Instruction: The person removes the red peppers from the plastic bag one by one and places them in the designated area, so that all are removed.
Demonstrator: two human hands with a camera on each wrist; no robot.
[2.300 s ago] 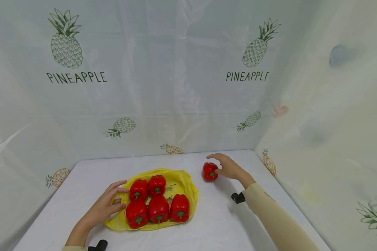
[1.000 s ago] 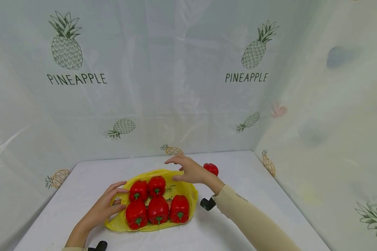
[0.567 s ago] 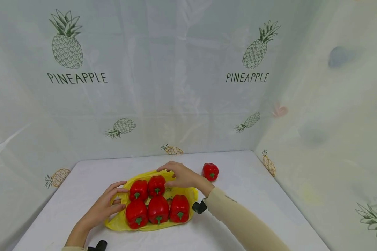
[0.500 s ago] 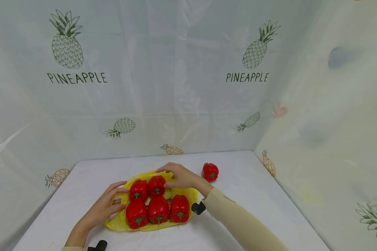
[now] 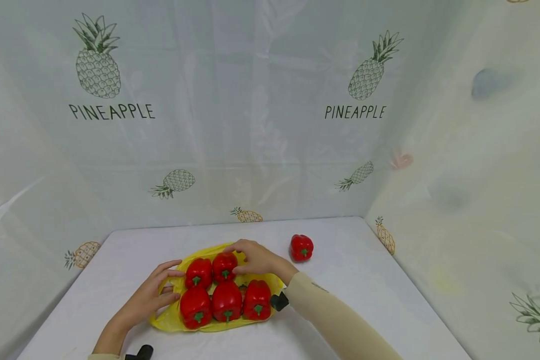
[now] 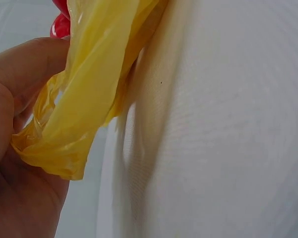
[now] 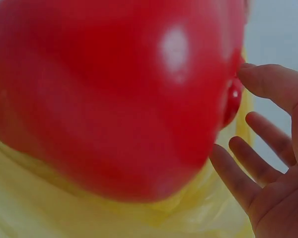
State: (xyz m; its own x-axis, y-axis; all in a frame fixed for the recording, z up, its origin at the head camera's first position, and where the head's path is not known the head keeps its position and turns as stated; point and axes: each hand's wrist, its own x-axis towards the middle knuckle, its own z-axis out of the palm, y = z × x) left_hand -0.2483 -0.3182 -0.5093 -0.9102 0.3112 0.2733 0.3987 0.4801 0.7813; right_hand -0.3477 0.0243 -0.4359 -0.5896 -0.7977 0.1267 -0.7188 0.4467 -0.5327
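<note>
A yellow plastic bag (image 5: 173, 324) lies spread on the table with several red bell peppers inside. My left hand (image 5: 150, 297) rests at the bag's left edge, fingers spread and slightly bent; in the left wrist view a fold of the bag (image 6: 87, 106) passes between thumb and fingers. My right hand (image 5: 257, 257) reaches over the bag from the right, around the back right bell pepper (image 5: 223, 264). Its thumb tip is right at that pepper's side. In the right wrist view its other fingers (image 7: 243, 161) are spread, and a nearer bell pepper (image 7: 114, 99) fills the foreground.
One more red bell pepper (image 5: 301, 248) stands outside the bag, at the back right of the white table (image 5: 342, 300). A pale curtain (image 5: 252, 125) printed with pineapples hangs behind the table and at its sides.
My right hand has left the lone bell pepper, moved left over the bag and come down at the back right pepper inside. The left hand has stayed in place.
</note>
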